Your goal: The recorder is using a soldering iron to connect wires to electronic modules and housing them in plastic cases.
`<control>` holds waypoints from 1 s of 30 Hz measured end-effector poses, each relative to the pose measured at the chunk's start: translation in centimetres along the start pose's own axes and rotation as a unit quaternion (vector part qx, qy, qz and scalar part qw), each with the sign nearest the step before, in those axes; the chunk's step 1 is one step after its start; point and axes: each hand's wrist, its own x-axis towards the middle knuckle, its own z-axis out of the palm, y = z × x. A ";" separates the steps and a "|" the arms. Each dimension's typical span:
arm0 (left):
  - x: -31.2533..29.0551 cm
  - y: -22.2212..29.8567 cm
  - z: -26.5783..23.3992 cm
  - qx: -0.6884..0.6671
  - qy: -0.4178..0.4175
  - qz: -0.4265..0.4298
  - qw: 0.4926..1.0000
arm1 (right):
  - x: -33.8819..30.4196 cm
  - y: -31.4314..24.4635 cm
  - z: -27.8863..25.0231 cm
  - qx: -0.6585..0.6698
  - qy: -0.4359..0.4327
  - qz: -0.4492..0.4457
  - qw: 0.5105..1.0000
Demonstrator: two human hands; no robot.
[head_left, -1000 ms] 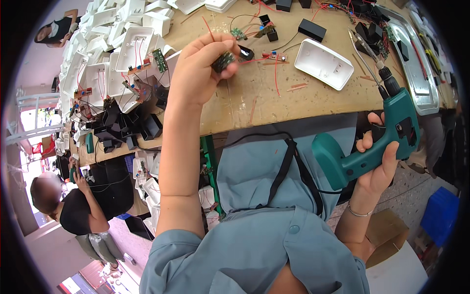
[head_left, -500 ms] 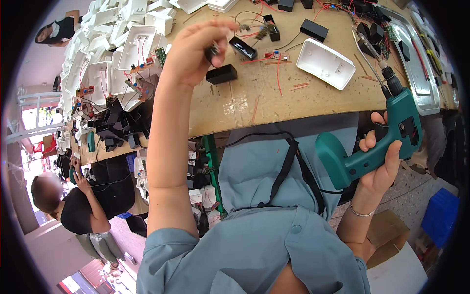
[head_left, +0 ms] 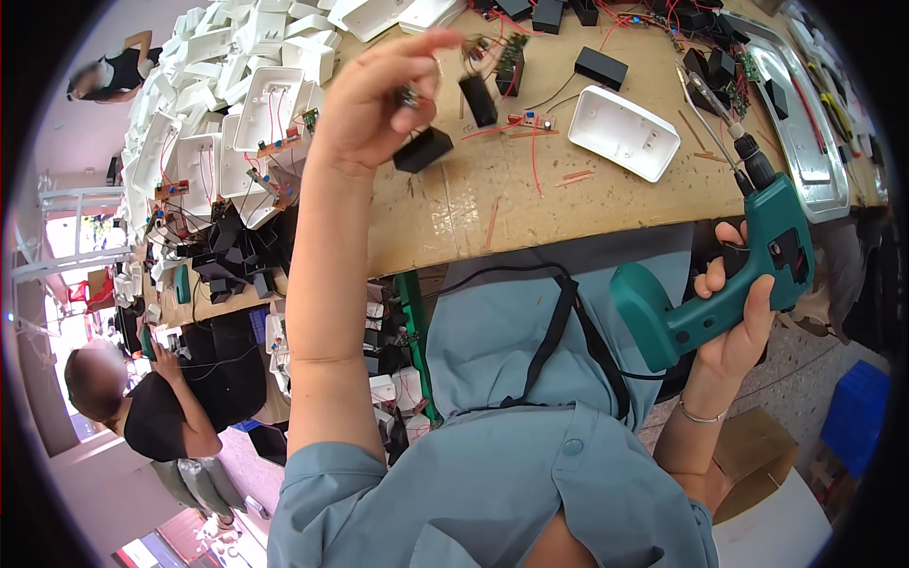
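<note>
My right hand (head_left: pixel 734 317) is wrapped round the handle of a green soldering gun (head_left: pixel 724 284), held in front of the table's near edge with its metal tip and thin side tube pointing up and away. Over the table, my left hand (head_left: pixel 379 104) has its index finger stretched out and its other fingers curled round something small and dark that I cannot make out. Just below it lies a black box (head_left: pixel 422 150). Beyond the fingertip are an upright, blurred black box (head_left: pixel 479 100) and a small green circuit board (head_left: pixel 512 55) with wires.
A white plastic case (head_left: pixel 625 133) and a small wired board (head_left: pixel 532 121) lie on the table. White cases (head_left: pixel 208 66) are heaped at the far left. A metal tray (head_left: pixel 805 123) stands at the right. Two people are at the left.
The black box by my left fingertips has gone from lying tilted to upright, and the green board beyond it has shifted. My right hand holds the soldering gun almost still.
</note>
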 end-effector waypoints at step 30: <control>-0.7 -2.3 6.7 0.369 0.060 0.127 0.919 | 1.1 2.4 0.5 0.171 -0.051 0.045 0.983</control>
